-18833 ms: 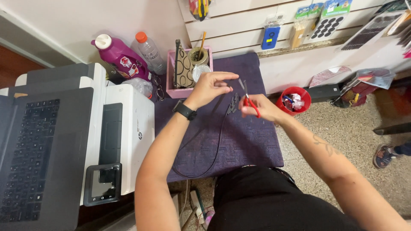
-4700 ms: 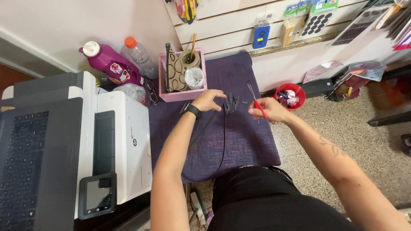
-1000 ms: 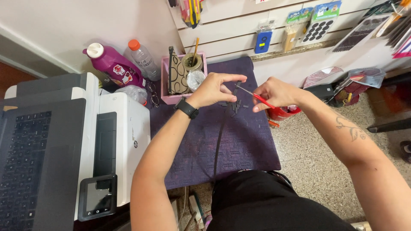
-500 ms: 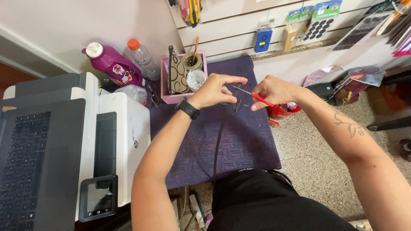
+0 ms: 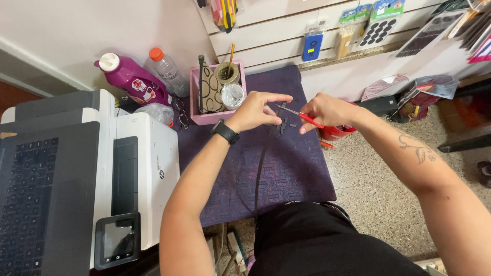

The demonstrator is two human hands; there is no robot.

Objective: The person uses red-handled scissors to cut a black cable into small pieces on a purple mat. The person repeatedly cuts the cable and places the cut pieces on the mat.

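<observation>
Purple cloth (image 5: 286, 179) covers the table — right hand (image 5: 327, 110) grips red scissors (image 5: 307, 116), left hand (image 5: 255, 110) pinches black strip (image 5: 260, 168).

A white printer (image 5: 148, 168) stands at the left, with a laptop (image 5: 46, 199) on top. Behind it are a purple bottle (image 5: 130, 79) and a clear bottle (image 5: 166, 71). A pink box (image 5: 204, 118) sits on the purple cloth (image 5: 296, 179). Packets (image 5: 381, 20) hang on the wall.
</observation>
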